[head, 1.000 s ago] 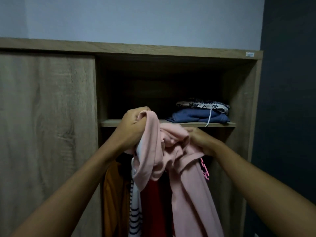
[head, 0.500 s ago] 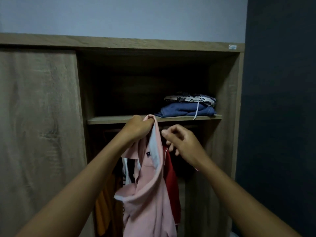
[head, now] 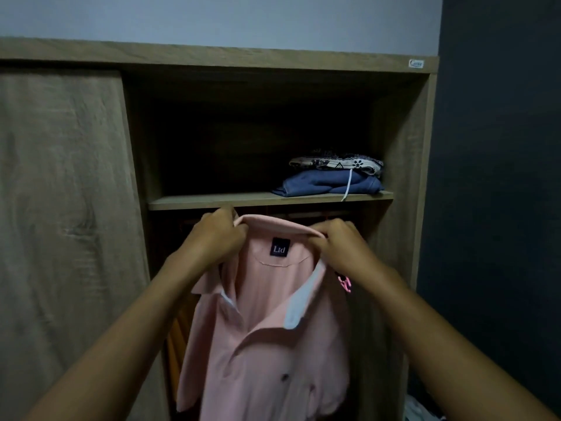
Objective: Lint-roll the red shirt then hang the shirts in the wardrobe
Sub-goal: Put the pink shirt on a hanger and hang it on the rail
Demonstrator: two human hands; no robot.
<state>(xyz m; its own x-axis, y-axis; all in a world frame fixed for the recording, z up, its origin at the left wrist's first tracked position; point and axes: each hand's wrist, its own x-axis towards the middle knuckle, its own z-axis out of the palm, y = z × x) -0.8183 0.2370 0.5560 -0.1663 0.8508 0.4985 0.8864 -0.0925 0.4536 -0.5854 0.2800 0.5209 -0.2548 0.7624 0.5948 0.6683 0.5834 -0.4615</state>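
Observation:
A pink polo shirt (head: 267,344) with a dark neck label hangs spread open in front of the wardrobe (head: 400,177) opening, just below the shelf (head: 212,199). My left hand (head: 217,237) pinches the left end of its collar. My right hand (head: 337,243) grips the right end of the collar. A pink hanger tip (head: 345,283) pokes out beside my right wrist. The red shirt is hidden behind the pink one.
Folded blue and patterned clothes (head: 331,177) lie on the right of the shelf. The sliding door (head: 60,223) covers the wardrobe's left half. An orange garment (head: 176,344) hangs at the left of the opening. A dark wall (head: 498,177) borders the right.
The bunched pink shirt has been opened out. My right hand moved onto the collar's right end, and both hands now hold the collar stretched wide. The red shirt has gone out of sight.

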